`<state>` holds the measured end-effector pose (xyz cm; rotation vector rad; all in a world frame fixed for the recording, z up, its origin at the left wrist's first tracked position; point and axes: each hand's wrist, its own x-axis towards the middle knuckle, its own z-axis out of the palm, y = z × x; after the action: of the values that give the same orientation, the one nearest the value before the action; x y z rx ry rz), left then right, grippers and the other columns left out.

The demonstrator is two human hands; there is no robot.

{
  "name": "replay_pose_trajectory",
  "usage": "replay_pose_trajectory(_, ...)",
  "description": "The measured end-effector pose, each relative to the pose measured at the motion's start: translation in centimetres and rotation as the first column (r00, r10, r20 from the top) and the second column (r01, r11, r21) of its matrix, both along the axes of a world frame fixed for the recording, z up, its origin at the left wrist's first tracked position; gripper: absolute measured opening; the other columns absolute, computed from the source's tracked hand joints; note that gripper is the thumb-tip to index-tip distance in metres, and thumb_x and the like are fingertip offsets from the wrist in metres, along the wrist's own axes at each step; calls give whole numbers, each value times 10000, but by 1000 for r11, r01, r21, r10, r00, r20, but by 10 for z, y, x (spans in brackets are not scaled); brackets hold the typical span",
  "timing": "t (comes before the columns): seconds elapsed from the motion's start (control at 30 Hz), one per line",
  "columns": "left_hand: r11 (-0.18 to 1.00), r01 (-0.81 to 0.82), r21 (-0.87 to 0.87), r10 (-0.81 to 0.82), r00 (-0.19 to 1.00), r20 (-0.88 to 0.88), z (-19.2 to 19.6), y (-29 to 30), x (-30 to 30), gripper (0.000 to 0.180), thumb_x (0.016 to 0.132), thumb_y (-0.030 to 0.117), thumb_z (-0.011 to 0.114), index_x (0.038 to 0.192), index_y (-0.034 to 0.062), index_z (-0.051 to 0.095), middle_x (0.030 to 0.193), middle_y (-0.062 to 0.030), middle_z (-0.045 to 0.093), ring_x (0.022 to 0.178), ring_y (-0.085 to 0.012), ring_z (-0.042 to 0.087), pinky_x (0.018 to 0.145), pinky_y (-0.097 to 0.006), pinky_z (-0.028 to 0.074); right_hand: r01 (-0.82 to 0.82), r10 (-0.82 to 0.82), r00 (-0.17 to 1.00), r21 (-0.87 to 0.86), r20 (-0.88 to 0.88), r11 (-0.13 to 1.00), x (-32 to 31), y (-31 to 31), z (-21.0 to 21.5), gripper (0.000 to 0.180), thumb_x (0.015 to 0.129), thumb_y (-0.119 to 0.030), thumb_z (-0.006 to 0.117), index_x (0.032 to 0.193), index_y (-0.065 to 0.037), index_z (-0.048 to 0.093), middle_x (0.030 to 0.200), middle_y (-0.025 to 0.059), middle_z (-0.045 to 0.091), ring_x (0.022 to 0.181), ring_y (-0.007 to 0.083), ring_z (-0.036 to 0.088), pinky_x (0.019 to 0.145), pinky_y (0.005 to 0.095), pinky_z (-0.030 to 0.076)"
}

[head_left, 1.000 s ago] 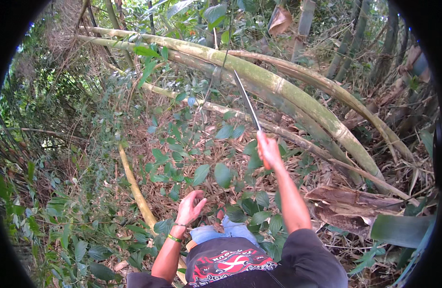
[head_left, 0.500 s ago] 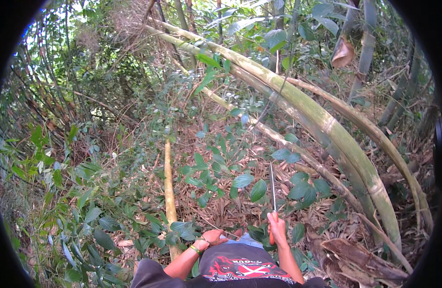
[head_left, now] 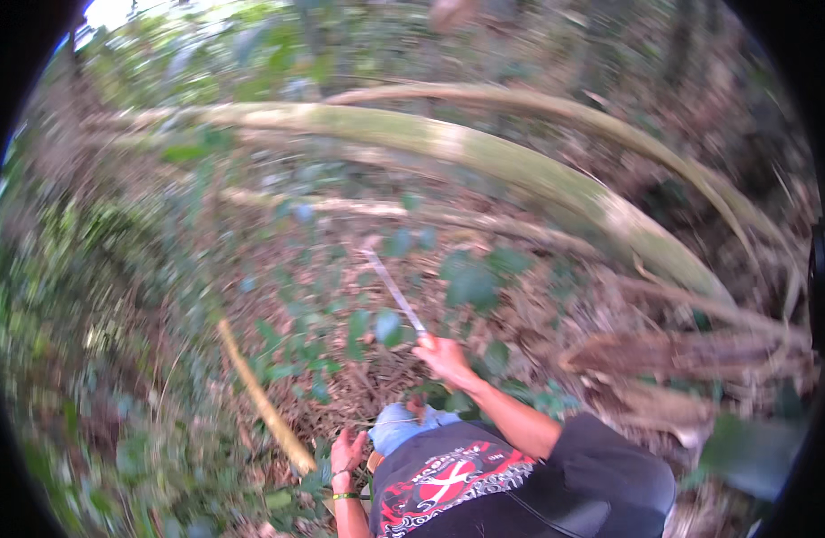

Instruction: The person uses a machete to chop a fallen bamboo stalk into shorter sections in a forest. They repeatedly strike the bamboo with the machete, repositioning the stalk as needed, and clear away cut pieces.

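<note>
Right hand (head_left: 444, 359) around long-bladed knife (head_left: 395, 289)

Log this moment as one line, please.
right hand: grips long-bladed tool, pointing forward-left | left hand: open, near blue jeans | beyond tool: arched green bamboo stem | view: blurred

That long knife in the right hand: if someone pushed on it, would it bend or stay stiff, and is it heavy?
The knife is probably stiff, since it runs straight with no visible sag. It seems fairly light, as only the right hand grips it. Being narrow, it might flex a little if pushed sideways.
</note>
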<state>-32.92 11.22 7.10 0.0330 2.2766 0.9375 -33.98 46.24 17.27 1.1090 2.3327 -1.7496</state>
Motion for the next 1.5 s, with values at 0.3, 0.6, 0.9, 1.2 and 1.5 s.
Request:
replay_pose_trajectory(0.3,930,342,136,-344,939,-14,3,21,-29,474,912,336,685,1214,-19,604,1002,-188,732,930,-285,723,814,-382,562,270,-267,963,-145,37,952,104,-23,15,369,871,-401,715,818,-44,641,599,14,556,515,140,568,496,330,455)
replay_pose_trajectory(0.6,756,642,126,-580,746,-328,4,43,-64,467,891,376,697,1155,0,615,1006,-208,707,923,-383,682,797,-448,538,556,-559,803,-77,-208,827,157,-53,80,354,929,-382,680,920,-31,634,617,8,572,505,106,565,469,285,449)
replay_pose_trajectory(0.9,596,769,231,-670,635,-384,69,95,-35,443,880,316,711,1195,18,619,1064,-206,698,939,-355,690,802,-429,549,741,-772,319,-364,-549,565,146,25,136,298,955,-334,658,854,-84,532,610,13,524,471,125,510,438,281,423)
replay_pose_trajectory(1.2,601,778,182,-719,626,-302,62,54,-36,404,870,319,715,1149,33,650,1020,-188,713,961,-350,693,826,-423,547,760,-747,-52,-511,-662,400,126,112,161,271,934,-281,697,852,-93,520,586,-11,481,457,107,488,405,268,406)
replay_pose_trajectory(1.5,735,623,269,-594,782,-187,56,32,-43,390,878,299,705,1152,25,652,1018,-172,727,948,-304,716,819,-395,561,672,-812,-22,-610,-583,420,138,114,168,313,925,-272,704,791,-92,485,556,13,462,437,138,467,423,289,406)
